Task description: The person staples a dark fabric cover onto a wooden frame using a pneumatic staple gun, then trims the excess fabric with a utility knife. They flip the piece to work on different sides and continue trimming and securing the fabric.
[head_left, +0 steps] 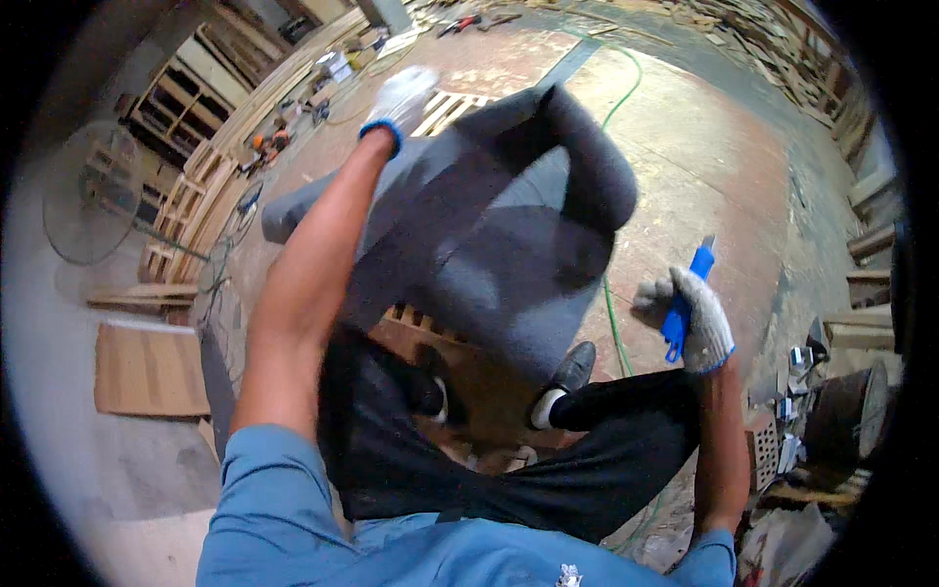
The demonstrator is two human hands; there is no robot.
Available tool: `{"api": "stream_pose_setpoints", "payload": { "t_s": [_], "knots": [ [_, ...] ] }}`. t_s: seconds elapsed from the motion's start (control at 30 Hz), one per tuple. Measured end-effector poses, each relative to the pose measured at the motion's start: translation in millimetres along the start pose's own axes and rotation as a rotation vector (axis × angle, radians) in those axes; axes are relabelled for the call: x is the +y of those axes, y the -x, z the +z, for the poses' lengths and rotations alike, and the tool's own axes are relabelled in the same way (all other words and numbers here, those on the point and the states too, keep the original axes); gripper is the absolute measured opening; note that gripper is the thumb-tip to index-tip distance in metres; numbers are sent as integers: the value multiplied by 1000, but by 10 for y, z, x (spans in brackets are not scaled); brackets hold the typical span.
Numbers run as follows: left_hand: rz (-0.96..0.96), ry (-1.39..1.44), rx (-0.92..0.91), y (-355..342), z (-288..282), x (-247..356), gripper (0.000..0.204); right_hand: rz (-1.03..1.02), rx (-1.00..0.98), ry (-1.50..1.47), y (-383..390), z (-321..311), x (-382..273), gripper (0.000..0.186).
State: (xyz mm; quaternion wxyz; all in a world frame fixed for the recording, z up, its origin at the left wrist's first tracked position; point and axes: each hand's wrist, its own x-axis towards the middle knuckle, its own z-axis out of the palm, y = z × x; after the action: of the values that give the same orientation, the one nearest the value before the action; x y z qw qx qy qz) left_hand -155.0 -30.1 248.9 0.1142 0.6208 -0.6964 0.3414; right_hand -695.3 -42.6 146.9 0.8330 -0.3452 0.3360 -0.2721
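Grey upholstered armchair frame with padded, rounded arms [489,245], tipped over and held up in front of the body, above a slatted wooden pallet [452,108] on the reddish concrete floor [704,166]. Gripped at its far upper edge by the left hand [401,98], in a white knitted work glove with a blue cuff, fingers clenched on the grey fabric, arm stretched out across the chair. Blurred there, so exact finger placement not clear.

Off to the side, apart from the chair, the right hand [696,318], in a matching white knitted glove, closed around a blue-handled utility knife [685,298], blade end pointing up and away from the body.

Below the chair, black trousers and a black shoe with a pale sole [565,382], planted near the chair's lower edge. Under that, another patch of wooden slats [416,318] showing beneath the grey fabric.

Further out, a thin green hose [614,323] snaking across the floor from beside the shoe toward the far end of the room. At the left, a round standing fan with a wire guard [93,196], stacked bare wooden frames [186,210] along the wall, and a flat brown board [147,367] lying on the ground. At the right edge, cluttered tools and scraps, too small to tell apart.
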Motion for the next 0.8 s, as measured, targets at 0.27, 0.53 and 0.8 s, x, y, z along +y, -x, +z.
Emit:
{"api": "stream_pose_setpoints", "payload": {
  "t_s": [0.27, 0.53, 0.8],
  "knots": [
    [-1216, -110, -395, 4537, 152, -1267, 45, 309, 121, -60, -611, 427, 1422, 22],
    [-1792, 1012, 395, 5022, 895, -1535, 36, 143, 89, -241, -1374, -232, 2503, 53],
    [-2237, 756, 386, 5075, 1276, -2513, 71, 157, 510, -224, -1239, 816, 2130, 47]
  ]
}}
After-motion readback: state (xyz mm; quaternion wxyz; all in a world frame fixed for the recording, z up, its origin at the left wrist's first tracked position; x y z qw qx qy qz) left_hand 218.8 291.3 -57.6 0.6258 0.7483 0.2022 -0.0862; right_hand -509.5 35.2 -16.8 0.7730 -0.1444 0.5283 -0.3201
